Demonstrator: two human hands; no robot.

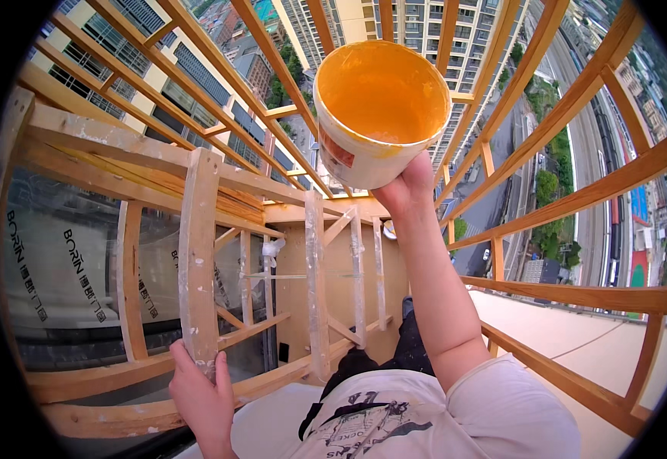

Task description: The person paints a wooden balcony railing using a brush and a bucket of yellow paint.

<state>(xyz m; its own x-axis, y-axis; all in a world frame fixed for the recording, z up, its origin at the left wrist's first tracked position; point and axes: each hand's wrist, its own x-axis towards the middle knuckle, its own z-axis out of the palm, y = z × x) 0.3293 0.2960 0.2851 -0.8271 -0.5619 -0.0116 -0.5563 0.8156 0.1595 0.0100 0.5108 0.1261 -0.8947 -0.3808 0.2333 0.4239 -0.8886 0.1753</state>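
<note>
My right hand (408,182) is raised and holds a white plastic bucket (347,150) from its underside and near wall. The bucket is tilted so its opening faces me. Orange-yellow paint coats its inside and streaks its rim. At lower left, my left hand (202,390) grips a wooden crosspiece (198,258) of a paint-spattered wooden stepladder (317,287), fingers on one edge and thumb on the other. My forearm hides part of the floor behind it.
Orange-brown bars (562,229) form an open lattice ahead and to the right, with streets and buildings far below. Glass under printed protective film (69,252) stands left. A knotted plastic bag (273,248) hangs by the ladder. A small white container (389,229) sits beyond my forearm.
</note>
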